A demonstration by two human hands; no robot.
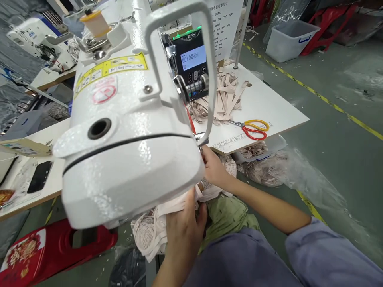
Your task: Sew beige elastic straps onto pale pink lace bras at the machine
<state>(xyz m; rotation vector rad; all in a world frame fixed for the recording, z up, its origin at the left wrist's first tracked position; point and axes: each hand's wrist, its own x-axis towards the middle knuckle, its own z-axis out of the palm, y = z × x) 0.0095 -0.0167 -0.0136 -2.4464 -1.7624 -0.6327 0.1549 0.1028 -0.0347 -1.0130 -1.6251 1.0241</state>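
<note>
Pale pink cloth [172, 205], in soft folds below the head of a white sewing machine [134, 175], with the upper part hidden by the machine's rounded cover. Left hand [184, 229] closed on the cloth from the near side, thumb toward the right; right hand [216, 169] at the cloth's right side, just beside the machine head, fingertips partly hidden and their exact grip impossible to tell. Hands near each other, slightly apart. To the left of the left hand, a hanging bunch of pale straps [146, 235]; beneath the hands, green cloth [230, 215] across the lap. On top of the machine, an orange-topped thread spool [95, 24]; just beyond its right side, a lit screen [193, 59]. Farther right, on a white table [278, 109], a loose pile of pale strips [223, 99], touched by the tips of scissors [255, 129] with one yellow and one red handle, and a ruler [229, 142] along the near edge. Under the table corner, a clear bin [278, 143]. At left, a black phone [40, 176] flat on another tabletop [56, 139], with a second sewing machine [38, 38] beyond. Lower left, a red stool [60, 247]; upper right, a whitish tub [287, 42] on the floor, near yellow tape [323, 97].
</note>
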